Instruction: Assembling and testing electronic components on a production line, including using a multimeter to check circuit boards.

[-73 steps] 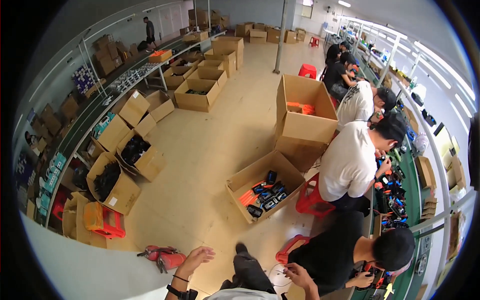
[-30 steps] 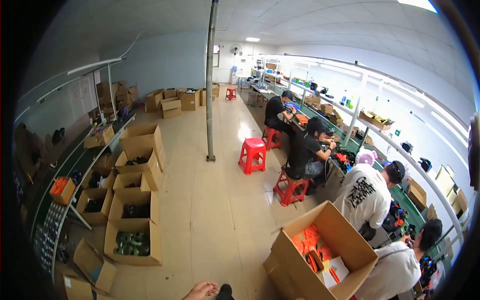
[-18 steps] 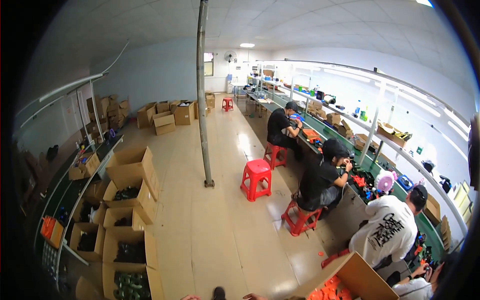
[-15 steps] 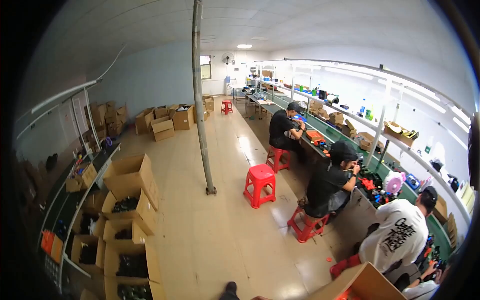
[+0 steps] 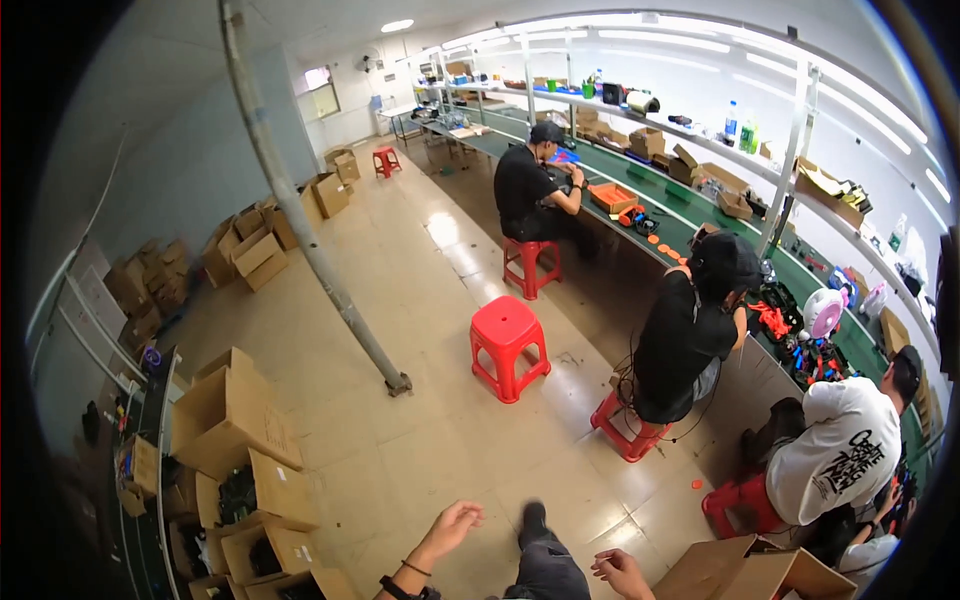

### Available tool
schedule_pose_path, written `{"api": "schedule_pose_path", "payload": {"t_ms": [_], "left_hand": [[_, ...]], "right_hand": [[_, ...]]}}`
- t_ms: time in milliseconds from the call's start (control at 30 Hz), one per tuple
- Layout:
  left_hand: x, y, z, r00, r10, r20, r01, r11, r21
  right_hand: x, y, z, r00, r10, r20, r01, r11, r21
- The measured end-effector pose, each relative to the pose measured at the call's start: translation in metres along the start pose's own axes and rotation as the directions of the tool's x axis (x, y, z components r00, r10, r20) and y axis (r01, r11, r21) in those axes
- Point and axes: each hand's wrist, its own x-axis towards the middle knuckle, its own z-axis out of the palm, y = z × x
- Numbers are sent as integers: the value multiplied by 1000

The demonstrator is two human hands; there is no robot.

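Note:
My left hand (image 5: pixel 455 528) hangs in the air at the bottom middle, a black band round its wrist. Its fingers are loosely bent and apart, with nothing in them. My right hand (image 5: pixel 622 573) is lower and further right, also free, its fingers slightly curled and apart. Between the two hands show my dark trouser leg and black shoe (image 5: pixel 534 518) on the tiled floor. Just right of my right hand stands an open cardboard box (image 5: pixel 715 565), cut off by the lower edge; what lies in it is hidden. A red plastic stool (image 5: pixel 506 335) stands on the floor ahead.
People sit on red stools along a green workbench (image 5: pixel 600 160) at right, with orange and black parts. A metal post (image 5: pixel 310 240) rises left of the middle. Open cartons (image 5: pixel 235 415) with dark parts line the left; more boxes (image 5: pixel 255 245) lie behind.
My view has swung right and down, and the stool looks nearer. Both my hands have come into the picture. The box at lower right sits lower and further right.

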Motion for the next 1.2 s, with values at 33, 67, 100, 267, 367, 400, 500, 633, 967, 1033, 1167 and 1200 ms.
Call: {"api": "schedule_pose_path", "payload": {"t_ms": [33,67,100,267,367,400,500,633,967,1033,1167,1200], "left_hand": [[34,9,1,996,40,74,-45,996,72],[66,16,3,996,23,91,-30,996,82],[96,22,5,984,-16,180,4,997,72],[206,49,-46,977,-166,134,154,983,98],[254,75,-91,966,-257,-26,254,963,-88],[264,85,-106,964,-264,-26,261,961,-95],[311,112,-154,945,-266,-189,244,961,-133],[377,134,-199,922,-221,-317,180,972,-152],[617,193,-266,945,-302,-128,292,952,-89],[675,206,-279,948,-308,-82,304,951,-62],[802,236,-287,937,-348,-15,348,935,69],[834,243,-282,935,-356,6,354,932,79]], "right_hand": [[25,-5,0,998,57,-11,-57,997,42],[54,3,-2,997,73,-22,-72,996,60],[88,13,-6,991,124,-52,-115,982,148],[249,-52,-3,980,144,-141,-105,963,249],[319,-128,-10,979,163,-126,-127,960,251],[334,-145,-11,979,170,-109,-140,960,242],[391,-192,-20,985,146,-91,-126,972,196],[461,-227,-25,991,116,-65,-109,988,107],[637,-290,-6,968,201,-149,-173,968,181],[675,-300,6,945,288,-154,-250,941,227],[755,-329,15,920,329,-211,-264,922,284],[770,-337,14,933,285,-218,-220,934,281]]}}
